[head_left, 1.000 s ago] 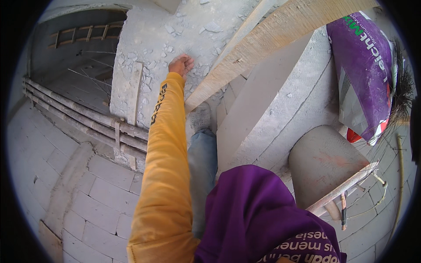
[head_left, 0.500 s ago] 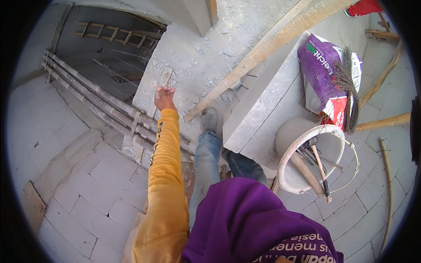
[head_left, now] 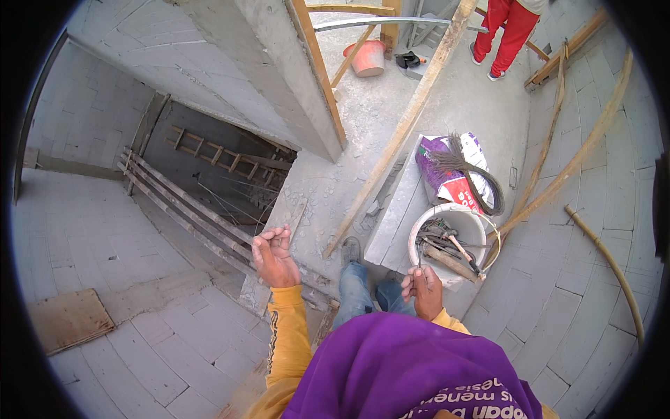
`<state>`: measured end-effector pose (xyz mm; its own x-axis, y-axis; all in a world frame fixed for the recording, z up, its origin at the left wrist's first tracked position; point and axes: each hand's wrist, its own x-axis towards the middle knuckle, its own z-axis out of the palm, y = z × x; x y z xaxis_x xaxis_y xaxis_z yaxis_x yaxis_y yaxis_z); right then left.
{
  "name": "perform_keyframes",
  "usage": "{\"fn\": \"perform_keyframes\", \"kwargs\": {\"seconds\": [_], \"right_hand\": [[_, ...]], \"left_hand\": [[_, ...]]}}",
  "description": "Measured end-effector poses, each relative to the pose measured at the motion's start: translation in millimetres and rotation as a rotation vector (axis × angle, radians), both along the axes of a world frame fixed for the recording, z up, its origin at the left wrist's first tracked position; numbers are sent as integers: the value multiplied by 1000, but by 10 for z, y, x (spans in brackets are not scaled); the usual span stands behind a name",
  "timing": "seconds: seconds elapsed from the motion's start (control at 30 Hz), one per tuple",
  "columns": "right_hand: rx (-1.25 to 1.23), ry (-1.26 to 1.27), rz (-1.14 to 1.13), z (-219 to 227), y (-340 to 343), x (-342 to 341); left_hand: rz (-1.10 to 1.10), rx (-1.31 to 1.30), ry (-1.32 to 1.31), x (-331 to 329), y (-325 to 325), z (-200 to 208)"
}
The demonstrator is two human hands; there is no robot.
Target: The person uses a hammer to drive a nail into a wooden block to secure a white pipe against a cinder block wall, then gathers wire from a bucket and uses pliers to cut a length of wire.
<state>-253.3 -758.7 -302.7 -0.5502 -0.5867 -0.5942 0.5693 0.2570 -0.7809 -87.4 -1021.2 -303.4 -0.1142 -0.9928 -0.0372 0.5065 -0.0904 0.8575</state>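
My left hand is raised beside the opening in the floor, palm partly showing. Its fingers are curled in; anything between them is too thin to make out. At the near rim of a white bucket, my right hand is closed in a pinch, thumb against the fingers. A thin dark end seems to stick up from it, but I cannot tell what it is. Inside the bucket lie a hammer with a pale and dark handle, a thick wooden handle and several dark metal tools.
A bundle of thin wire lies over a purple and white bag on pale blocks. A long timber slants past my shoe. Pipes border the opening, where a wooden ladder shows. A person in red trousers stands farther off.
The view has tilted up and shows more of the far floor. My left hand has drawn back nearer to me. My right hand has come into view beside the bucket.
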Motion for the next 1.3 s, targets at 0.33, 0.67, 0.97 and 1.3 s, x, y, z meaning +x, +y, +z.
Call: {"fn": "perform_keyframes", "kwargs": {"seconds": [0.33, 0.67, 0.97, 1.3], "right_hand": [[-471, -330, -201, 991, -401, -666], [-456, 96, -329, 1511, 376, -662], [-419, 99, -331, 1407, 503, 87], [-524, -45, -604, 1374, 590, 536]], "left_hand": [[-614, -157, -19, -762, 1370, 1099], [-1523, 27, 35, -718, 1816, 950], [-1509, 136, -164, -1431, 1132, 1278], [-1734, 605, -114, -1512, 1530, 1012]]}}
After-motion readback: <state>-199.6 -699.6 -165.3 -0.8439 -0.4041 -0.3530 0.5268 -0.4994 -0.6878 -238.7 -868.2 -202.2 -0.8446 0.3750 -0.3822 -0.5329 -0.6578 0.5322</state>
